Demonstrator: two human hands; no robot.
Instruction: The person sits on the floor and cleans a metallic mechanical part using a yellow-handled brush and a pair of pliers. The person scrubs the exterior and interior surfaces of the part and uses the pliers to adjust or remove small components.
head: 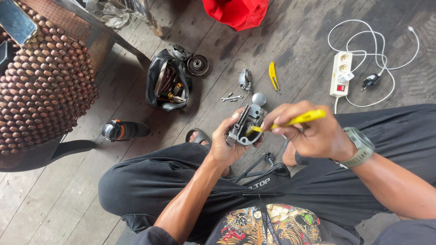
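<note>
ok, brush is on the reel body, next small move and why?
Probably a short stroke of the yellow brush along the recess of the grey reel body. The right hand has its bristles at the opening, and the left hand grips the body tilted towards them.

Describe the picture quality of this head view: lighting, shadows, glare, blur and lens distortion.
Head view: soft, even daylight with faint shadows on the wooden floor; mild glare on the phone screen at top left; wide-angle bending shows in the curved floorboards toward the edges; the left hand holding the grey metal part is sharp, and the right hand with the yellow tool is only slightly soft.
</note>
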